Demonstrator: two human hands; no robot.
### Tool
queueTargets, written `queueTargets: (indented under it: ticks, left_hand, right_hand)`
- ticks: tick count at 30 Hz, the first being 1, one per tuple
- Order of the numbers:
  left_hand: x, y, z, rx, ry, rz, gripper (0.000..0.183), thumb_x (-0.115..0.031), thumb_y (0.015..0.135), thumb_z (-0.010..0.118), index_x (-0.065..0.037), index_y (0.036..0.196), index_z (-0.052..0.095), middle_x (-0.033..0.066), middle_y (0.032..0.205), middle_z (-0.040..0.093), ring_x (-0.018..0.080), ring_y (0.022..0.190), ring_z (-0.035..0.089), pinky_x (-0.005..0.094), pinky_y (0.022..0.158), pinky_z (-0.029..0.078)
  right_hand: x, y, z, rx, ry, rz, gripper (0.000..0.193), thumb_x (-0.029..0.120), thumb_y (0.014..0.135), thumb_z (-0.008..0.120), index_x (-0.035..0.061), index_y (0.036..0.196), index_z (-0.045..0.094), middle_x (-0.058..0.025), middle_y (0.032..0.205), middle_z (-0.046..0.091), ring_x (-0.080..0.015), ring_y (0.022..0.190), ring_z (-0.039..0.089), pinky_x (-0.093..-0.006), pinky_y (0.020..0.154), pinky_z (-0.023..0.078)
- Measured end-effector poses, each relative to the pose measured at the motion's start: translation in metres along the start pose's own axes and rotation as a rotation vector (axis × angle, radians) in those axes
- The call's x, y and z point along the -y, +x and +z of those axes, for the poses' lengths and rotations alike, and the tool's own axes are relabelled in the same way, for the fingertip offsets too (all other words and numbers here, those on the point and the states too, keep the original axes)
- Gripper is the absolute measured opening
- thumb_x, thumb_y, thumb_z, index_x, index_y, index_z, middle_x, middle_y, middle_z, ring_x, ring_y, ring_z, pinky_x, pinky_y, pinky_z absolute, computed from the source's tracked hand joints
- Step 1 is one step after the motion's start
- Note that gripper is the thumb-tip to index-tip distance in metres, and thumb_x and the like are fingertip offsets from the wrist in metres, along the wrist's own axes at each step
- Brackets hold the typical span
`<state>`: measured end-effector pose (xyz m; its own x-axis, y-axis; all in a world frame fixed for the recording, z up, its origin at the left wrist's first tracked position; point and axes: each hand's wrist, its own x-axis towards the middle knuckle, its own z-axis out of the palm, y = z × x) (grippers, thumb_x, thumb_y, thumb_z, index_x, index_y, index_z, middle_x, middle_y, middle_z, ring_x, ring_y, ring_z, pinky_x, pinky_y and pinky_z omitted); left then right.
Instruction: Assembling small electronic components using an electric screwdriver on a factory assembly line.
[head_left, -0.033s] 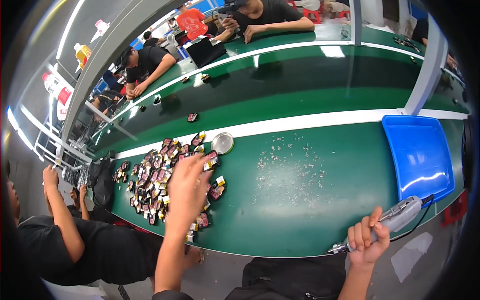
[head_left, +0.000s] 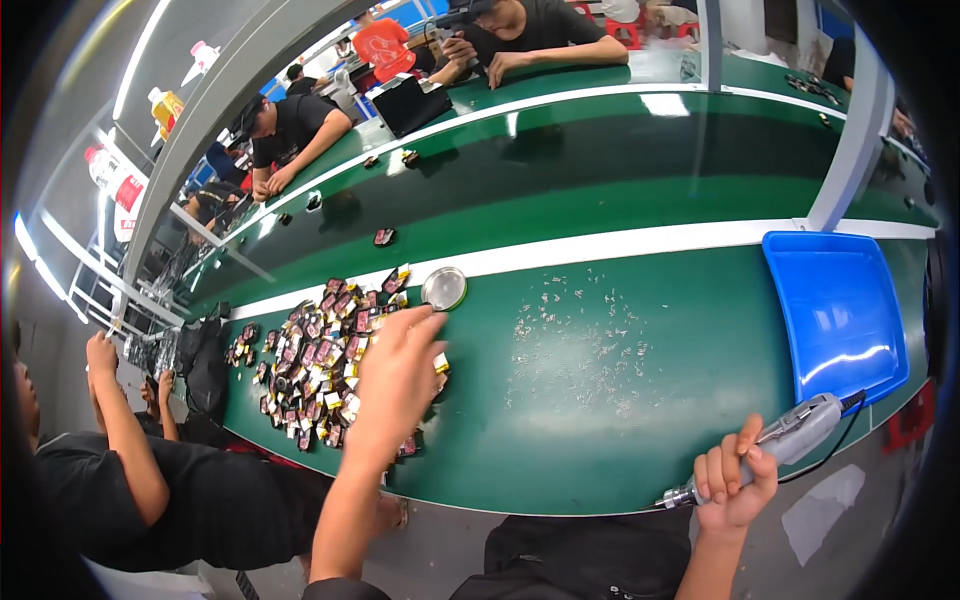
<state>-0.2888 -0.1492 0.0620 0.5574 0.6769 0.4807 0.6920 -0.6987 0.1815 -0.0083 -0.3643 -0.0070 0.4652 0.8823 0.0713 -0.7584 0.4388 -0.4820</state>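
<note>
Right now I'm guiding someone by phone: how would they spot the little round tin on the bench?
Start at the long green workbench and find the white stripe along it. At the right end of the heap of small dark and red parts, just above the left hand, sits a small round silver metal tin: the only shiny disc there.

Blue tray (head_left: pixel 838 310) sat empty at the right end of the green bench (head_left: pixel 620 440). Round metal tin lid (head_left: pixel 444 288) lay just beside the white stripe (head_left: pixel 620 245). Scattered metal bits (head_left: pixel 585 345) covered mid-bench. Other people in black shirts (head_left: pixel 290 130) leaned on the far bench; one more stood at the left (head_left: pixel 150 500). Grey post (head_left: pixel 855 130) rose at right.
</note>
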Motion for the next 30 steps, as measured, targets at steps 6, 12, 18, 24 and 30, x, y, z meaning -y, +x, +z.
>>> queueTargets:
  ticks: [6, 12, 18, 24, 30]
  left_hand:
    - [-0.008, 0.059, 0.069, 0.141, -0.129, 0.178, 0.018, -0.002, 0.079, 0.064, 0.001, 0.098, 0.066, 0.0134, 0.095, 0.063, 0.0324, 0.091, 0.060, 0.0400, 0.079, 0.049]
    - [-0.008, 0.066, 0.079, 0.187, -0.031, 0.226, 0.011, -0.001, 0.078, 0.063, 0.002, 0.088, 0.068, 0.0125, 0.089, 0.062, 0.0309, 0.085, 0.061, 0.0399, 0.076, 0.050]
    - [-0.007, 0.064, 0.083, 0.178, 0.175, 0.420, 0.014, -0.001, 0.075, 0.060, 0.002, 0.088, 0.064, 0.0120, 0.084, 0.058, 0.0284, 0.082, 0.059, 0.0363, 0.071, 0.051]
    - [-0.001, 0.072, 0.080, 0.131, 0.083, 0.364, 0.006, -0.001, 0.079, 0.056, 0.001, 0.082, 0.050, 0.0142, 0.078, 0.054, 0.0318, 0.075, 0.057, 0.0411, 0.065, 0.048]
    - [-0.044, 0.011, 0.040, 0.133, -0.254, 0.125, 0.011, 0.003, 0.078, 0.056, -0.001, 0.082, 0.046, 0.0146, 0.069, 0.052, 0.0327, 0.063, 0.055, 0.0406, 0.058, 0.044]
  right_hand:
    - [0.004, -0.004, -0.004, -0.002, 0.058, 0.005, 0.008, 0.014, 0.084, 0.047, 0.0056, 0.085, 0.046, -0.0013, 0.046, 0.034, -0.0131, 0.035, 0.034, -0.0303, 0.040, 0.037]
    - [0.004, -0.002, -0.002, 0.017, 0.081, 0.025, 0.007, 0.013, 0.083, 0.046, 0.0056, 0.086, 0.047, -0.0015, 0.046, 0.035, -0.0136, 0.036, 0.035, -0.0304, 0.043, 0.039]
    - [0.004, -0.002, -0.004, 0.033, 0.082, 0.022, 0.008, 0.014, 0.083, 0.046, 0.0058, 0.086, 0.047, -0.0015, 0.046, 0.035, -0.0137, 0.036, 0.035, -0.0305, 0.043, 0.038]
    - [0.001, -0.004, -0.005, 0.013, 0.091, 0.009, 0.009, 0.015, 0.084, 0.048, 0.0060, 0.085, 0.047, -0.0010, 0.046, 0.034, -0.0130, 0.037, 0.034, -0.0302, 0.042, 0.037]
    - [0.004, -0.006, -0.006, 0.013, 0.087, -0.002, 0.010, 0.016, 0.086, 0.048, 0.0061, 0.085, 0.048, -0.0002, 0.046, 0.034, -0.0116, 0.037, 0.033, -0.0295, 0.041, 0.036]
